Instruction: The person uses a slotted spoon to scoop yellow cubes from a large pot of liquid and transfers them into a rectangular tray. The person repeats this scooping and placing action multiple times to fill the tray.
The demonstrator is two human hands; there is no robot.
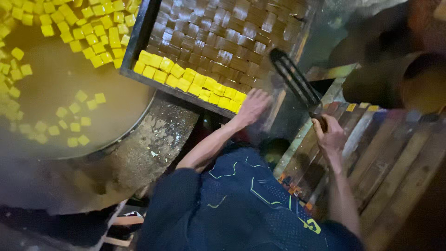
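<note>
- Left hand [253,106]: fingers spread, palm down, resting on the near right corner of the woven tray [223,32], touching the end of the row of yellow cubes [186,76].
- Right hand [331,135]: fingers curled tight around the handle of a dark slotted spatula [295,81]; the blade tilts up and away to the left, over the tray's right edge.
- Yellow cubes on the tray: about two rows along the near edge only; the rest of the brown weave is bare.
- Large round vat [69,93], far left: murky yellowish liquid with many more floating cubes [74,118], thickest at the far side.
- Rough, stained rim surface [158,144] lies between the vat and the tray.
- Wooden slats [390,162] run under and to the right of the right hand.
- Dark patterned garment [241,204] fills the near centre.
</note>
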